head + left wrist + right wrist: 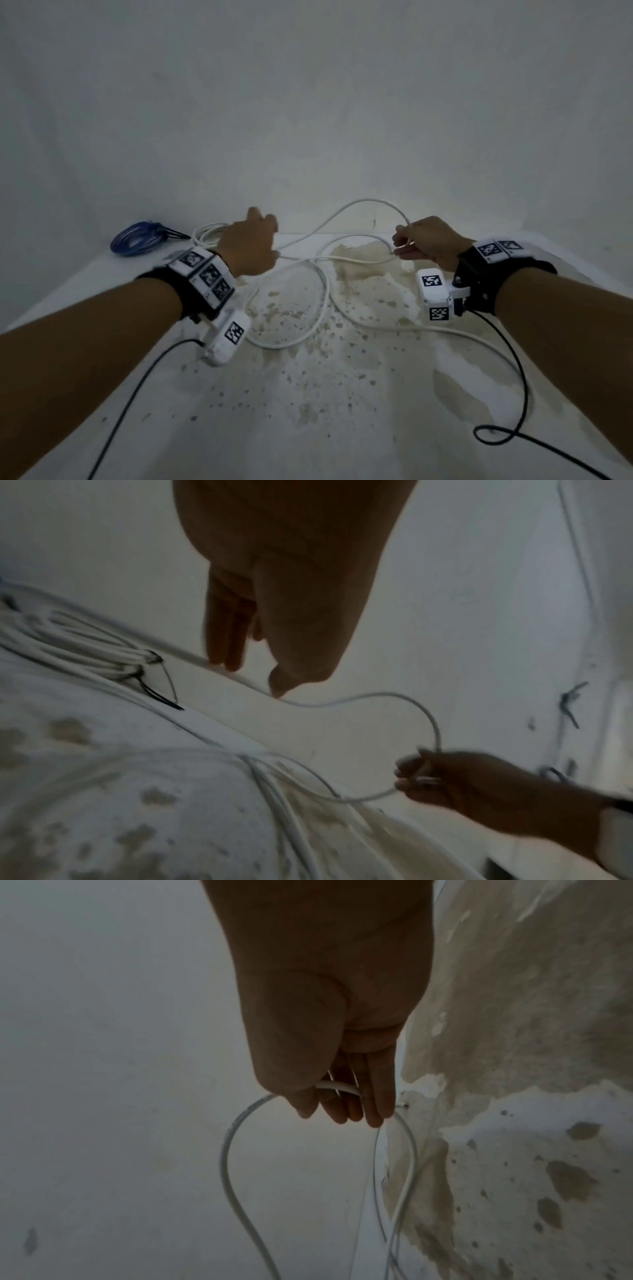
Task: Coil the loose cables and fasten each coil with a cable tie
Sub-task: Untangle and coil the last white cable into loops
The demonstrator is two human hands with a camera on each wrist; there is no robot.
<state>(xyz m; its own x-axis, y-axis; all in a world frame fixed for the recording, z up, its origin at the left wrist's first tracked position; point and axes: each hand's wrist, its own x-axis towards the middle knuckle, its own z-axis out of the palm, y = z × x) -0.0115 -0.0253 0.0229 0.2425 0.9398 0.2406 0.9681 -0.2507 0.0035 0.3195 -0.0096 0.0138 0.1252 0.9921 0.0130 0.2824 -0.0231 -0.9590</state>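
Observation:
A long loose white cable (322, 291) wanders in wide loops over the stained white table (342, 428). My right hand (424, 240) grips it near one end, fingers curled round a short turn of cable (337, 1087). From that hand the cable (428, 718) arcs up and across to my left hand (250, 240). My left hand (274, 615) hovers with straight fingers, its thumb tip just touching the cable. Right behind the left hand lies a white coil (78, 647) bound with black ties.
A blue coil (137, 236) fastened with black ties lies at the table's far left corner. A pale wall stands right behind the table's back edge. Thin black leads (513, 428) from the wrist cameras trail over the near part of the table.

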